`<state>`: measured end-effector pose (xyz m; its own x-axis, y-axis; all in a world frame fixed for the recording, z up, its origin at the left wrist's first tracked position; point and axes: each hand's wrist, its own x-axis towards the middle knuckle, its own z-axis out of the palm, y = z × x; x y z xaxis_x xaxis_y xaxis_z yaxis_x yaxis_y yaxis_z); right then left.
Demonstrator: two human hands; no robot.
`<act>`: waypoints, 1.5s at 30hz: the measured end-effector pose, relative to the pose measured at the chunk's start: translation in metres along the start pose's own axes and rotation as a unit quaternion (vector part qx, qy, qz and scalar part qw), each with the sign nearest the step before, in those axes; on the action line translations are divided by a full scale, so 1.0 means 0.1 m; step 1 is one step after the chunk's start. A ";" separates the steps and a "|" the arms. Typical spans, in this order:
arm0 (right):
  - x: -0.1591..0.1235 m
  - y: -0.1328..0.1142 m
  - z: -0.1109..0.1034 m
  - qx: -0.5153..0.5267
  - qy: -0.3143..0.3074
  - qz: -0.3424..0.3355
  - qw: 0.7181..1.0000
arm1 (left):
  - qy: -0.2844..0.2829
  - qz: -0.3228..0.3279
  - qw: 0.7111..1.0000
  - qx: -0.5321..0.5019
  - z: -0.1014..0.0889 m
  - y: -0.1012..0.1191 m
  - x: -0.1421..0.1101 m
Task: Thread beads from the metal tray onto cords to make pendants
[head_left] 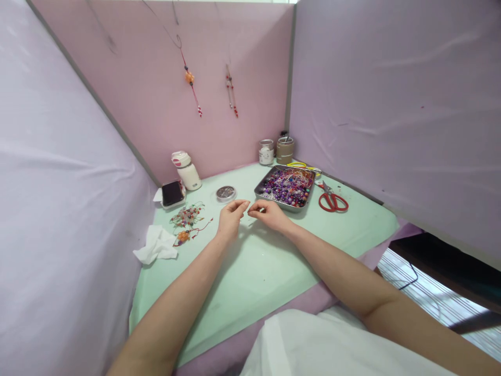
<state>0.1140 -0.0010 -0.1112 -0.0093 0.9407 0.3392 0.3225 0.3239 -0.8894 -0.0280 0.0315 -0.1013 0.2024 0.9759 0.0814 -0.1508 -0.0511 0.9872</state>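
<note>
My left hand [234,215] and my right hand [267,213] are close together above the green table [254,277], fingertips almost meeting. Both are closed in a pinch. Whatever lies between the fingertips is too small to make out. Just beyond my right hand sits a metal tray [299,209] full of purple and other coloured beads [287,183], with pale thread tangled on top. Behind my left hand stands a small round dish [226,194] of dark little pieces. Left of that hand lie a heap of beaded strings [188,215] and an orange beaded ornament [183,236].
Red-handled scissors [332,202] lie right of the tray, with a yellow-handled tool [296,164] behind it. Two jars [285,151] stand at the back corner. At left are a white bottle [188,173], a phone [173,194] and a crumpled tissue [156,244]. Beaded pendants [190,78] hang on the pink partition.
</note>
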 end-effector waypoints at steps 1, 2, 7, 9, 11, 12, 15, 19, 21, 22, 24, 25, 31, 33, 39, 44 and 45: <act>0.00 0.00 0.00 -0.001 -0.001 0.000 1.000 | 0.004 0.004 1.000 -0.001 0.01 0.01 -0.01; 0.00 0.00 0.00 -0.002 -0.002 -0.001 1.000 | 0.008 0.007 1.000 -0.003 0.01 0.02 -0.01; 0.00 0.00 -0.01 -0.019 -0.019 -0.003 1.000 | 0.038 0.018 0.999 -0.032 0.01 0.14 -0.03; 0.00 0.00 -0.01 -0.034 -0.033 0.001 0.999 | 0.053 0.037 0.997 -0.046 0.00 0.17 -0.02; -0.01 0.01 -0.01 -0.043 -0.059 0.010 0.997 | 0.074 0.068 0.993 -0.057 0.00 0.20 -0.01; -0.01 0.01 -0.01 -0.043 -0.073 0.017 0.996 | 0.084 0.083 0.991 -0.061 0.00 0.20 -0.01; -0.01 0.02 -0.01 -0.026 -0.098 0.031 0.994 | 0.103 0.089 0.988 -0.074 0.02 0.22 -0.01; -0.02 0.02 -0.01 0.047 -0.118 0.063 0.990 | 0.117 0.033 0.986 -0.110 0.02 0.30 -0.04; -0.02 0.02 -0.01 0.100 -0.136 0.087 0.982 | 0.111 0.006 0.983 -0.144 0.00 0.35 -0.05; -0.02 0.01 -0.01 0.121 -0.143 0.098 0.977 | 0.104 -0.007 0.981 -0.164 -0.01 0.38 -0.05; -0.03 0.01 -0.01 0.150 -0.148 0.110 0.971 | 0.078 -0.032 0.976 -0.200 -0.05 0.44 -0.05; -0.03 0.01 -0.01 0.159 -0.147 0.112 0.970 | 0.062 -0.042 0.974 -0.215 -0.07 0.46 -0.05; -0.03 -0.01 0.00 0.185 -0.135 0.110 0.967 | 0.015 -0.076 0.966 -0.245 -0.12 0.54 -0.05; -0.04 -0.01 0.00 0.181 -0.137 0.107 0.968 | 0.013 -0.073 0.969 -0.237 -0.10 0.55 -0.07; -0.03 -0.05 -0.03 0.081 -0.085 0.063 0.991 | 0.001 -0.078 0.979 -0.187 -0.04 0.51 -0.11; -0.02 -0.13 -0.06 0.096 0.008 0.034 0.995 | -0.028 -0.073 0.991 -0.112 0.00 0.38 -0.13; -0.02 -0.14 -0.06 0.105 0.020 0.033 0.994 | -0.037 -0.074 0.992 -0.098 0.01 0.35 -0.13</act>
<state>0.1155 -0.0079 -0.0979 0.0449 0.9572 0.2860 0.1161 0.2793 -0.9532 -0.0354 0.0167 -0.0676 0.3059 0.9510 -0.0461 -0.2970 0.1413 0.9444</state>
